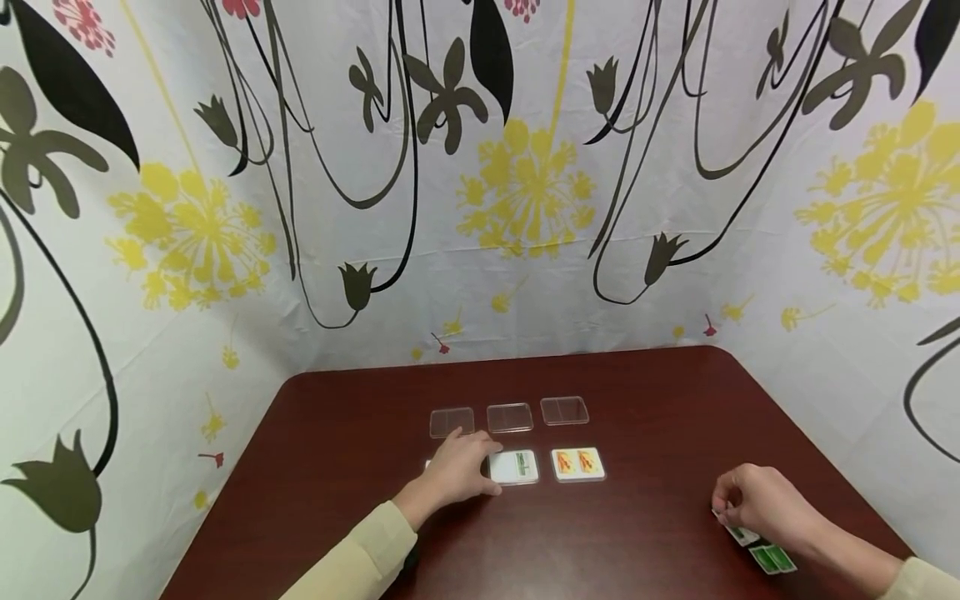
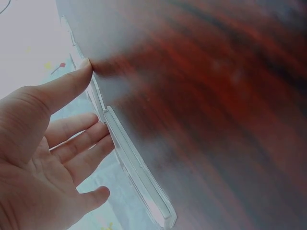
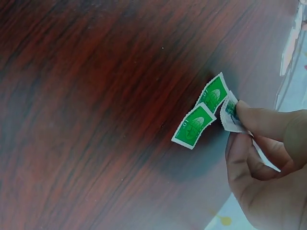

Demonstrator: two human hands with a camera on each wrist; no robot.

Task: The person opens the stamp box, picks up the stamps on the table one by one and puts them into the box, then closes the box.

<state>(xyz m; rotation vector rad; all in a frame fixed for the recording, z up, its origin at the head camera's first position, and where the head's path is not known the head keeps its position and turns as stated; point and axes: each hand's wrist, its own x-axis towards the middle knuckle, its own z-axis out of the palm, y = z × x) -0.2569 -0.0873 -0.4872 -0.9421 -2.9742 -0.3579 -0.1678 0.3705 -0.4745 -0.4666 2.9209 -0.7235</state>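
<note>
My left hand [image 1: 459, 467] lies over the left part of the row of flat clear cases, mostly hiding one. Its spread fingers reach the left edge of the middle case [image 1: 522, 468], which holds a white stamp with green print. In the left wrist view, fingertips meet the side of a case [image 2: 139, 170]. Over at the right of the table, my right hand [image 1: 765, 500] pinches white-edged postage stamps [image 3: 231, 114] between thumb and fingers. Two green stamps [image 3: 194, 125] marked 10 lie overlapping on the table beside them.
Three clear lids [image 1: 510, 417] lie in a row farther back on the dark red table [image 1: 360, 417]. A case with two orange-and-yellow stamps [image 1: 578, 464] is right of the middle case. A flowered cloth [image 1: 420, 208] hangs behind the table.
</note>
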